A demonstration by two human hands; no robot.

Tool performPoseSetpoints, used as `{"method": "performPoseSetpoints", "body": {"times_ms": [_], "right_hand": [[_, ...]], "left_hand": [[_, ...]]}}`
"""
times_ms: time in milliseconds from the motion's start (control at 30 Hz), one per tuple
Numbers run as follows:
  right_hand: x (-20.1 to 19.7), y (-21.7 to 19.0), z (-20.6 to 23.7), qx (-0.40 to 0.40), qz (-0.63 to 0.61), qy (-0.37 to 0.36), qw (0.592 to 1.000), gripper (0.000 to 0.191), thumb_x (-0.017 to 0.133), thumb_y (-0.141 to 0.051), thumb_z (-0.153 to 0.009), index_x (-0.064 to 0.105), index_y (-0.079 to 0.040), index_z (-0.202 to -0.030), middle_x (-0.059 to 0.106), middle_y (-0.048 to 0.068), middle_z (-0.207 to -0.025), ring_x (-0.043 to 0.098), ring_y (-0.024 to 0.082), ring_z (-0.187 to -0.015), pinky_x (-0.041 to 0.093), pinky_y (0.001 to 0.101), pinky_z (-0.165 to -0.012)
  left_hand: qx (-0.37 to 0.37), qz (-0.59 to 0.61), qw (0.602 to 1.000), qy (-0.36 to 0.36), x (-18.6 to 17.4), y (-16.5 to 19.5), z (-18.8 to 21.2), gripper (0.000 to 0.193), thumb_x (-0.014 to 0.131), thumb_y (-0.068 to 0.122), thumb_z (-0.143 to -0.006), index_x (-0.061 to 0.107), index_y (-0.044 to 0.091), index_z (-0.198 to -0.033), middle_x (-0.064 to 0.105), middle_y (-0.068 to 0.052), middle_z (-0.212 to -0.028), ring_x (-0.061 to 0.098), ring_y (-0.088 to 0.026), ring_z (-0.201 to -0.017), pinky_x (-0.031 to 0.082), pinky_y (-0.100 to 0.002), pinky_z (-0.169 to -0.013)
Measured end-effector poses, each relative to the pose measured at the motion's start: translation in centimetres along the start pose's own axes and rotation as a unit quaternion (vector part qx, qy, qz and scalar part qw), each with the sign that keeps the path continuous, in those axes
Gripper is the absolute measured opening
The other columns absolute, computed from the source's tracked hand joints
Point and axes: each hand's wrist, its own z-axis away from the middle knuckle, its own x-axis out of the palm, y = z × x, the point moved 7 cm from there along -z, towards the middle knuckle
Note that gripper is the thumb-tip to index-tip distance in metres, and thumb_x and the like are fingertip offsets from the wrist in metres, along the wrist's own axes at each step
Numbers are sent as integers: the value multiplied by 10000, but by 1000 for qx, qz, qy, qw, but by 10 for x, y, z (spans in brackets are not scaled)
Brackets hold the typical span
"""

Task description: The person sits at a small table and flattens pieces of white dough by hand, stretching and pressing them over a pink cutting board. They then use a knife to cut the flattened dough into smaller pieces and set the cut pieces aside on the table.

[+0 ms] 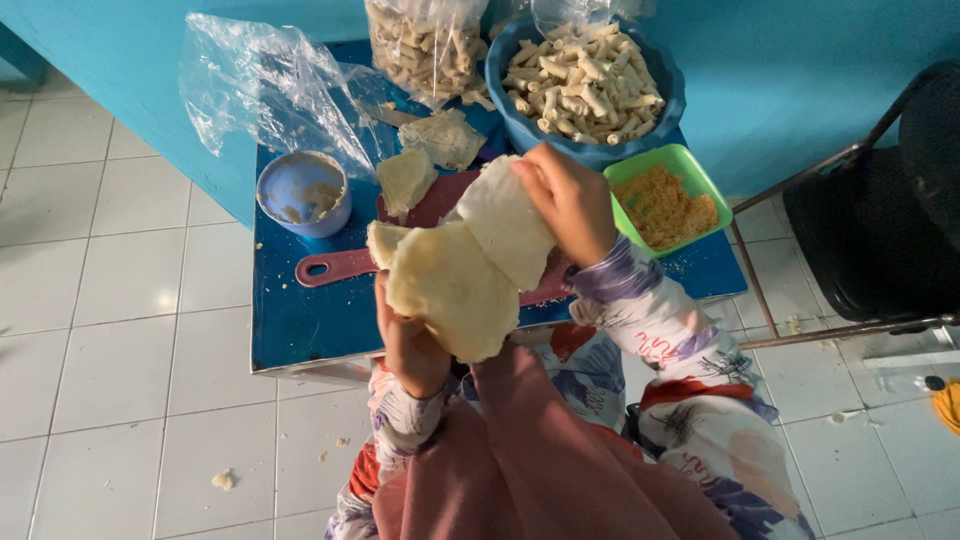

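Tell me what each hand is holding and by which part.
Both hold thin pale wrapper sheets. The left hand grips the stack by its lower edge; the right hand pinches the top edge of the upper sheet.

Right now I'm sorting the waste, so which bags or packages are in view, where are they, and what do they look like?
Filled clear plastic bag: table's far edge, left of the blue bowl, packed with pale rolled sticks.
Empty clear plastic bag: far left corner, crumpled, see-through.
No labels, signs or screens show.
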Motion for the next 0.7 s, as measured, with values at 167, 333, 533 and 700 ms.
{"method": "performPoseSetpoints", "body": {"times_ms": [167,333,533,700], "right_hand": [[-21,47,-10,77,-25,-21,996,182,664,-181,-1092,640,-19,-1013,567,97,-699,523,147,-607,409,318,-562],[-11,57,-5,126,-157,-134,970,230,629,-208,-1099,641,5,-1014,510,30,-733,420,43,-699,376,254,-591],[3,58,-16,115,-145,-129,974,221,631,-202,-1088,676,4,-1020,592,11,-740,472,35,-686,413,249,-595],[14,54,-15,45,-48,-76,995,177,632,-188,-1102,661,-23,-1046,661,77,-768,651,131,-640,464,312,-578]], "left_hand": [[58,-42,987,141,-14,53,-7,596,378,198,-863,471,40,-1430,606,-191,-1309,633,-340,-1191,547,-462,-1010],[82,-61,979,178,-15,67,-9,605,354,204,-867,471,38,-1437,616,-177,-1326,638,-332,-1221,555,-455,-1039],[55,-65,984,157,-20,49,-7,574,373,163,-892,438,52,-1451,575,-138,-1320,599,-279,-1216,509,-406,-1060],[64,-108,983,135,-16,48,-7,504,388,155,-902,445,39,-1388,563,-140,-1273,592,-268,-1185,514,-399,-1031]]}}
